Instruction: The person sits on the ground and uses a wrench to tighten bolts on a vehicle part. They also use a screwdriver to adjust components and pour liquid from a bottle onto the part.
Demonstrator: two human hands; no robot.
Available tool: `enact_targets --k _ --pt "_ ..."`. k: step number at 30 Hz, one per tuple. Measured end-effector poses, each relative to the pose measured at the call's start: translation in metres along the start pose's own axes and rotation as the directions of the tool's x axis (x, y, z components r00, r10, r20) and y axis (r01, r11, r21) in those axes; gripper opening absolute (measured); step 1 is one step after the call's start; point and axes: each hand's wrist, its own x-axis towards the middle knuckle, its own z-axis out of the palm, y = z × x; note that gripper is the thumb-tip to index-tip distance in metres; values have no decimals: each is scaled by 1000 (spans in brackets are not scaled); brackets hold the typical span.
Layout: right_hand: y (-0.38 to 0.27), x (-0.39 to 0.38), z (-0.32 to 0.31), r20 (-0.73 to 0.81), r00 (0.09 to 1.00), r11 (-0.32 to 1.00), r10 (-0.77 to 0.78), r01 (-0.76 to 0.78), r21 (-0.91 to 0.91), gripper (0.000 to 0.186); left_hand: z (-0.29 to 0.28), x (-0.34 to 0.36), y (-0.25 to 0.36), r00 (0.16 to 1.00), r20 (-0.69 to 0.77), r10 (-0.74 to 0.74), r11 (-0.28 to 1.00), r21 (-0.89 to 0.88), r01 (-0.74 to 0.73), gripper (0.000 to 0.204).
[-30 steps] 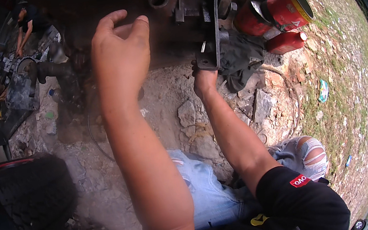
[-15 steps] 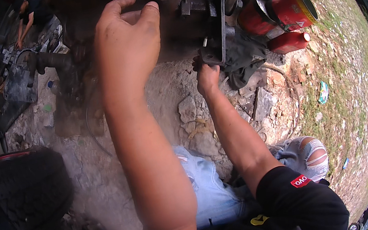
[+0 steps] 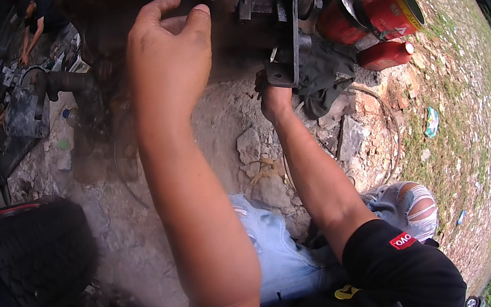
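Observation:
My left hand [image 3: 174, 59] is raised in front of a dark, greasy metal machine housing [image 3: 229, 53]. Its thumb and bent forefinger stand apart, and nothing shows between them; the other fingers are mostly hidden. Lower and to the right, my right hand [image 3: 276, 102] reaches up beneath the foot of a dark metal bracket [image 3: 282, 75]. Its grimy fingers curl up beside the bracket's left edge, while the bracket covers the rest and whatever they grip. A small pale pin [image 3: 273, 54] pokes out just above that foot.
Right of the bracket lie a dark cloth [image 3: 329, 76], red cans [image 3: 387, 14] and a red bottle [image 3: 385, 56]. A thin hose [image 3: 394, 130] curves over stony ground. A tyre [image 3: 36, 251] stands at left; another person's arms [image 3: 34, 42] work among parts at far left.
My right hand has shifted slightly up and left under the bracket. The small pale pin leans more than before. My left hand has barely moved.

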Motion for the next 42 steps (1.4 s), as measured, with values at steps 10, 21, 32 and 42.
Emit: enact_targets --k 10,21,32,42 --pt "19 23 -18 -51 987 985 -151 146 -87 9 6 3 -4 999 1 33 999 10 -33 48" --pt "31 23 -27 61 956 912 -287 292 -288 20 4 -6 9 996 -46 80 997 -15 -81 44" --pt "19 26 -36 112 989 895 -99 138 -424 26 -7 -18 21 987 -111 118 993 41 -114 37" --pt "21 31 -44 391 883 486 -262 470 -736 22 1 -16 21 978 -150 141 983 141 -120 38"
